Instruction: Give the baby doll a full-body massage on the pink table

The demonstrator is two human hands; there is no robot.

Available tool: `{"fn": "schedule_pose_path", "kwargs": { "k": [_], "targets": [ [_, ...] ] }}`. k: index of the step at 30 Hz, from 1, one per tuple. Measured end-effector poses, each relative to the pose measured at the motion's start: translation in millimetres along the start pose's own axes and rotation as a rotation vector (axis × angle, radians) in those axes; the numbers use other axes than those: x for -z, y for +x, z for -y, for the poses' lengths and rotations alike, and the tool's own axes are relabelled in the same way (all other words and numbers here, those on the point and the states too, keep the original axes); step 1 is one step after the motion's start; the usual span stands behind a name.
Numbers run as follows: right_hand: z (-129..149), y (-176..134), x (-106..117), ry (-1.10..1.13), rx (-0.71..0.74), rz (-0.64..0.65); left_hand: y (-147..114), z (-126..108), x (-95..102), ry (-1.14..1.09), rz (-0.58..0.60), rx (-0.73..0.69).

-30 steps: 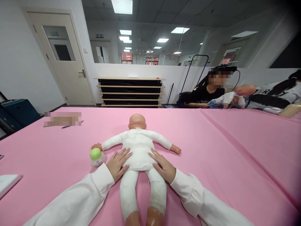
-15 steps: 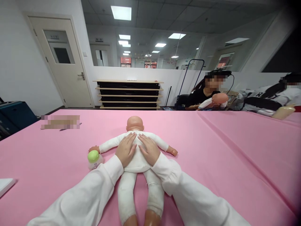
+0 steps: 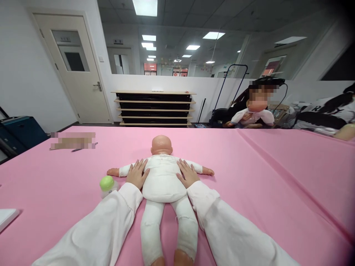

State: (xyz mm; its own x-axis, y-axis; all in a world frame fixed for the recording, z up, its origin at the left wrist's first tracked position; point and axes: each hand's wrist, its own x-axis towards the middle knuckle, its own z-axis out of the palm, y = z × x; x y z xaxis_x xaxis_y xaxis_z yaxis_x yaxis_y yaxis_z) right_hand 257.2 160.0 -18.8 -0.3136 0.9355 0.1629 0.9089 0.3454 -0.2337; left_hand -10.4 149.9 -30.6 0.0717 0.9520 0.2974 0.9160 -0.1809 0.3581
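A baby doll (image 3: 164,181) in a white cloth body lies with its bald head away from me, arms stretched out to both sides and legs toward me. My left hand (image 3: 138,173) rests on the left side of its upper body and the inner part of that arm, fingers extended. On the opposite side, my right hand (image 3: 188,173) lies flat over the doll's flank and arm, fingers also stretched. Neither hand grasps anything. Beside my left sleeve stands a small bottle with a green cap (image 3: 107,183), partly hidden by the sleeve.
A pink sheet (image 3: 249,192) covers the table. A blurred flat item (image 3: 73,141) and a pen (image 3: 79,149) lie at the far left; a white object (image 3: 8,218) is at the near left edge. Beyond the table, a person (image 3: 241,99) holds another doll (image 3: 255,114).
Both hands have slid outward from the middle of the doll's back to its sides and upper arms. The other person's doll has been raised more upright.
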Motion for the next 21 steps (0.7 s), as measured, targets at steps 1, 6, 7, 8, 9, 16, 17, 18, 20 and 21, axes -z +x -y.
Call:
{"fn": "schedule_pose_path", "kwargs": {
  "k": [1, 6, 7, 8, 9, 16, 17, 18, 20, 21],
  "targets": [
    [-5, -2, -2, -0.029, -0.014, -0.027, -1, 2, -0.5, 0.019, -0.012, 0.017],
    [-25, -13, -8, -0.104, -0.110, -0.164, -7, 9, 1.7, 0.121, -0.086, 0.107],
    [-27, -15, -8, -0.112, -0.128, -0.178, -8, 9, 2.9, 0.133, -0.095, 0.123],
    [-29, -16, -8, -0.121, -0.143, -0.186, -9, 10, 4.3, 0.140, -0.101, 0.141],
    [-31, -18, -7, -0.130, -0.158, -0.193, -10, 10, 5.7, 0.145, -0.105, 0.161],
    [-35, -20, 5, -0.162, -0.314, -0.268, -11, 21, 15.9, 0.050, -0.270, 0.242],
    [-34, -20, 7, -0.148, -0.340, -0.292, -12, 22, 16.3, -0.003, -0.327, 0.226],
    [-31, -19, 7, -0.127, -0.367, -0.322, -13, 22, 15.9, -0.070, -0.383, 0.204],
    [-19, -20, 5, -0.048, -0.362, -0.380, -17, 17, 12.2, -0.238, -0.449, 0.156],
    [-10, -22, 3, 0.018, -0.319, -0.387, -21, 10, 9.0, -0.332, -0.437, 0.136]
  ]
}}
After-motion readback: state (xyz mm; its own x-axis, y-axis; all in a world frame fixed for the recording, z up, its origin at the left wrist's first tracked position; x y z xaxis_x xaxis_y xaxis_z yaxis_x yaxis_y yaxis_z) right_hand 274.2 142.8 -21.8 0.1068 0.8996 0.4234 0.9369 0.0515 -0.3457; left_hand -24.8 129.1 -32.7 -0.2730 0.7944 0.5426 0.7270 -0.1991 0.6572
